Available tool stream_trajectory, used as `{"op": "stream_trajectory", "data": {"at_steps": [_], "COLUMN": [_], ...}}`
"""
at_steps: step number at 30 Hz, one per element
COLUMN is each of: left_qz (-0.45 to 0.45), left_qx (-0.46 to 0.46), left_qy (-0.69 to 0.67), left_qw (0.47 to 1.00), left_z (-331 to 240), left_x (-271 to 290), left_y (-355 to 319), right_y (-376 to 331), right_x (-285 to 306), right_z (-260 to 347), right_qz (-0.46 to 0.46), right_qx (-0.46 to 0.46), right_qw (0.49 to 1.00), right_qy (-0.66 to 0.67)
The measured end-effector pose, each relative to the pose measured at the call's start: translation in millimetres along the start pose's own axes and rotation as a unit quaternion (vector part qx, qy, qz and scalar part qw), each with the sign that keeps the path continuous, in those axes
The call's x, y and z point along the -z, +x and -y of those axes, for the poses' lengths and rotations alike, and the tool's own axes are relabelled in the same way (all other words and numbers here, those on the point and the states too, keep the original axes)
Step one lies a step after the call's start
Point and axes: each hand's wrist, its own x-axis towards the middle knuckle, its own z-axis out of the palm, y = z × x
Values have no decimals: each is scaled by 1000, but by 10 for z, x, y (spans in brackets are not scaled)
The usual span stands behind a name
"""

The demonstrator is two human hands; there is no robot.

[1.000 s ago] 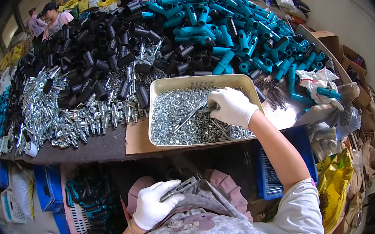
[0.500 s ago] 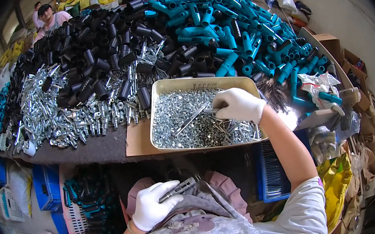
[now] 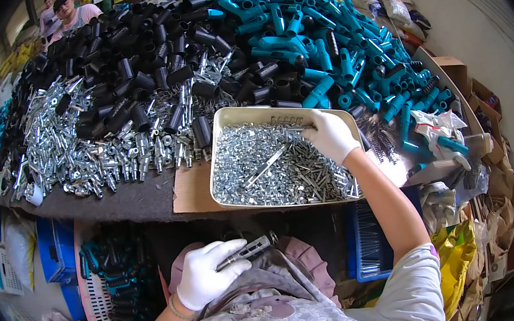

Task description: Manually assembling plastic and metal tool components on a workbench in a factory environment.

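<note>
My left hand (image 3: 210, 273), in a white glove, holds a grey slotted metal tube (image 3: 246, 252) over my lap. My gloved right hand (image 3: 332, 136) is at the far right part of a cream metal tray (image 3: 214, 165), fingers bent together and pointing down. Whatever lies between those fingertips is hidden. Small shiny metal pieces (image 3: 240, 150) cover the tray's left and middle, and short metal pins (image 3: 315, 170) lie at the right. A long, thin metal tool (image 3: 266, 166) rests on top of the pieces. Several small springs (image 3: 287, 121) lie by the tray's far rim.
Black tubes (image 3: 133, 79) and teal plastic housings (image 3: 321, 52) are heaped behind the tray. Metal fittings (image 3: 58, 139) pile up at the left. Beneath the table edge stand a pink basket (image 3: 98, 299) and a blue bin (image 3: 368, 243). Another person (image 3: 76, 16) is at the far left.
My right hand has moved right and away from me, off the middle of the tray, leaving the long tool lying there. My left hand keeps the tube, almost in place.
</note>
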Motion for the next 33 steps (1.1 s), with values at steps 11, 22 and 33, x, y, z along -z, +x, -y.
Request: {"op": "stream_trajectory", "data": {"at_steps": [11, 22, 33], "left_qz": [-79, 24, -59], "left_qx": [-247, -274, -154], "left_qy": [184, 197, -22], "left_qw": [948, 941, 986], "left_z": [-86, 119, -315], "left_x": [145, -10, -88], "left_y": [969, 1270, 879], "right_y": [255, -373, -1036], "right_x": [-242, 303, -240], "right_z": [55, 527, 1255], "right_qz": [34, -48, -82], "right_qx": [-21, -126, -112], "right_qw": [994, 844, 543], "right_qy": [-99, 519, 828]}}
